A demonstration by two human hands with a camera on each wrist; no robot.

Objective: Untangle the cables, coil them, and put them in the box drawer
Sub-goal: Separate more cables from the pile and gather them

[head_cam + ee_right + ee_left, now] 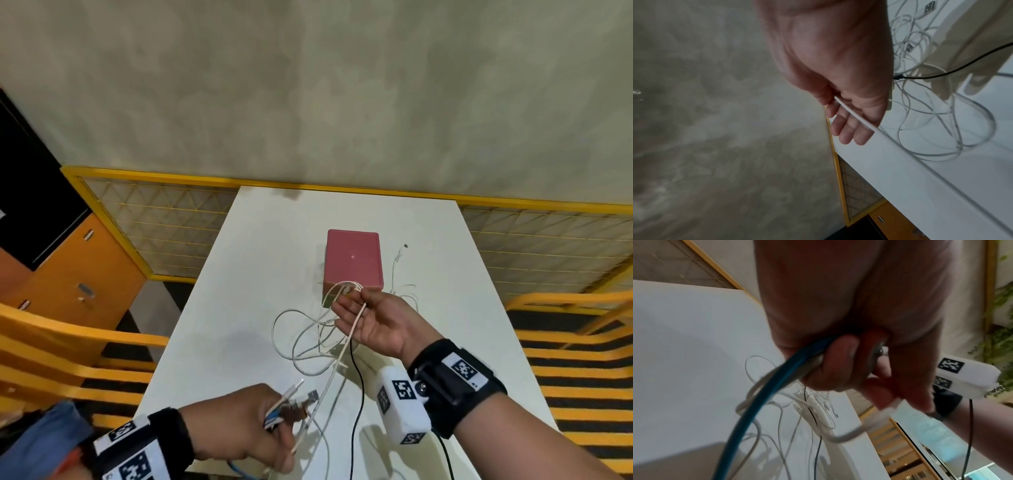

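Cables [318, 339] mostly lie tangled on the worktop [239, 308], just in front of the pink box [352, 260]; can't tell the drawer state.

Head view: left grip [246, 421] bunches several plug ends, probably anchoring them. Right grip [373, 322] is palm-up, pinching one white strand [358, 320], likely to draw it clear.

Left wrist: fingers curled round a blue cable [758, 402] plus white ones.

Right wrist: strand crosses near-straight fingers, a light hold so it can slide.

Cables [308, 342]: thin, white, tangled in loose loops on the table [239, 274] before the box | strands rise to right hand [370, 322] | blue cable [760, 402]: thicker, gripped with white plug ends in left hand [253, 421] | box [352, 258]: pink, squarish, mid-table.
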